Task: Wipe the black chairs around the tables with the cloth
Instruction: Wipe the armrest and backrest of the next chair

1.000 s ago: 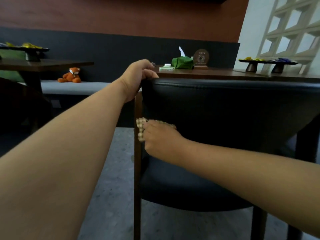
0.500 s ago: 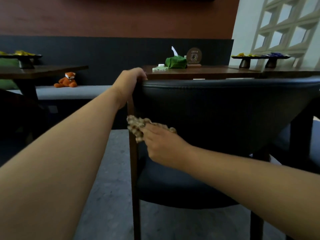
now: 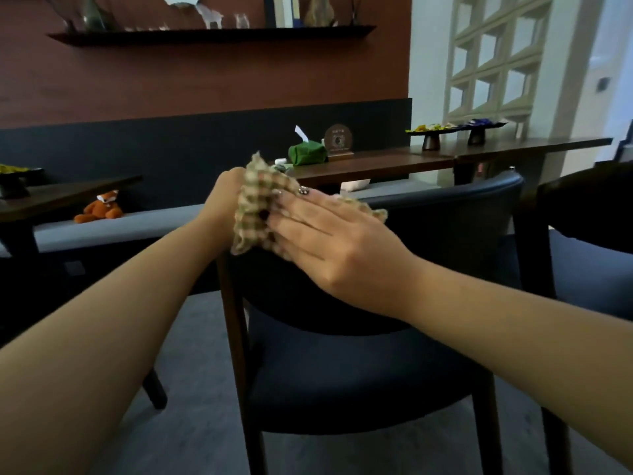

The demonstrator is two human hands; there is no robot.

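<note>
Both hands are working the checked cloth (image 3: pixel 262 200) at the top-left corner of the black chair (image 3: pixel 445 214)'s backrest. Left hand (image 3: pixel 224 197) is gripping one bunched end, prob. to keep it taut & anchored; right hand (image 3: pixel 329 234) is lying flat w/ straight fingers, pressing the cloth onto the rim, likely for wiping along the top edge.
</note>
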